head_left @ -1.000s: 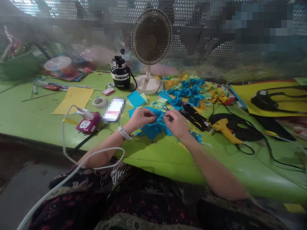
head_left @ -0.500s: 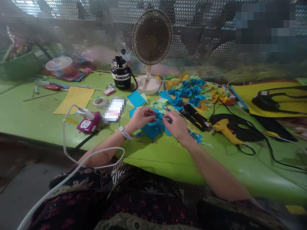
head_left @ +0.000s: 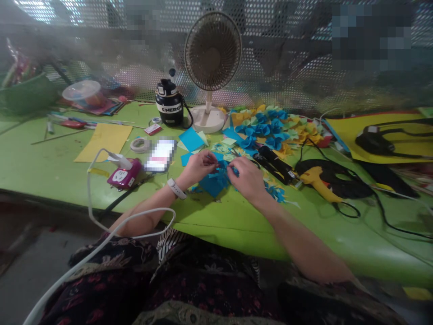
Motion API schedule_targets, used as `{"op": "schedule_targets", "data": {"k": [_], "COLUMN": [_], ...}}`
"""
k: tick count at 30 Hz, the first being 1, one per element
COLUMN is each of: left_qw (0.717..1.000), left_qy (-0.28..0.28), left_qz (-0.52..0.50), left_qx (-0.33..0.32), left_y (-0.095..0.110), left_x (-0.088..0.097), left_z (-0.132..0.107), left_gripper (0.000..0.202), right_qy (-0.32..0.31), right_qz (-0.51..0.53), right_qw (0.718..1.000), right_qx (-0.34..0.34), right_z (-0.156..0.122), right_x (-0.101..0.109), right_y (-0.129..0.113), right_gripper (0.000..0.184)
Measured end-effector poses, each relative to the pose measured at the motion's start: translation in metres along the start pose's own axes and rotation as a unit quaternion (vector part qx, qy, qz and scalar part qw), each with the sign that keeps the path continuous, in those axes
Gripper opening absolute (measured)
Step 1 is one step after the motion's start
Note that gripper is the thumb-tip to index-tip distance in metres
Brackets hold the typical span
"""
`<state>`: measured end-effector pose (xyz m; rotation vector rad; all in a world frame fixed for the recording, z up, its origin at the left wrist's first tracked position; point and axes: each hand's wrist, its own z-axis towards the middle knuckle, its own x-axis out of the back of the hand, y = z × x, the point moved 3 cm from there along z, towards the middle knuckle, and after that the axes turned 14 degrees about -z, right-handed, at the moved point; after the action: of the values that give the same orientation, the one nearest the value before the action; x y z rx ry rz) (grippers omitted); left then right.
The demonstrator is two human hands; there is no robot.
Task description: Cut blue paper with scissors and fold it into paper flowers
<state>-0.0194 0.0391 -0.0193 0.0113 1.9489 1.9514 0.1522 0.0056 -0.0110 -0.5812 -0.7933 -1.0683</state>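
Your left hand (head_left: 199, 166), with a white wristband (head_left: 175, 188) on its wrist, and your right hand (head_left: 246, 179) meet over a blue paper flower (head_left: 213, 183), which sits just above the desk (head_left: 43, 162) near its front edge. Both grips look closed, the fingertips pinched onto the crumpled, folded blue paper at the flower's centre, though the fingers hide exactly how much each one holds. Paper snippets (head_left: 274, 192) litter the smooth green surface around your hands. Just beyond them lie flat cyan paper squares (head_left: 191, 139), and further back sits a heaped bank of layered blue, yellow and green paper flowers (head_left: 267, 128). Right of your right hand are a black cylindrical tool (head_left: 273, 164) and a yellow glue gun (head_left: 318, 187) with its black cord. Left of your hands are a pixelated phone (head_left: 160, 155), a roll of tape (head_left: 140, 145), a magenta plug socket (head_left: 124, 174) and a yellow card sheet (head_left: 103, 142). A round desk fan (head_left: 212, 49) on a cream base stands against perforated metal mesh (head_left: 280, 27).
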Motion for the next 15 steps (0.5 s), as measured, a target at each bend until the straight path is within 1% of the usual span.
{"op": "schedule_targets", "data": {"k": [3, 7, 12, 15], "left_qw": [0.999, 0.998, 0.996, 0.995], "left_qy": [-0.006, 0.003, 0.006, 0.011], "left_qz": [-0.02, -0.034, -0.056, -0.059], "left_qx": [0.024, 0.053, 0.074, 0.082], "left_y": [0.0001, 0.0009, 0.0007, 0.0002], "left_x": [-0.0003, -0.0007, -0.0012, -0.0007], "left_z": [0.0002, -0.0001, -0.0002, 0.0001], "left_gripper": [0.03, 0.032, 0.035, 0.036], "right_qy": [-0.001, 0.005, 0.013, 0.007], "right_qz": [-0.006, -0.017, -0.022, -0.016], "right_qw": [1.0, 1.0, 1.0, 1.0], "right_qx": [0.004, 0.01, 0.017, 0.016], "right_z": [-0.0003, -0.0008, -0.0011, -0.0011], "right_x": [0.0, 0.0004, 0.0005, 0.0005], "right_y": [-0.0008, -0.0019, -0.0026, -0.0029], "right_gripper": [0.018, 0.018, 0.018, 0.018]}}
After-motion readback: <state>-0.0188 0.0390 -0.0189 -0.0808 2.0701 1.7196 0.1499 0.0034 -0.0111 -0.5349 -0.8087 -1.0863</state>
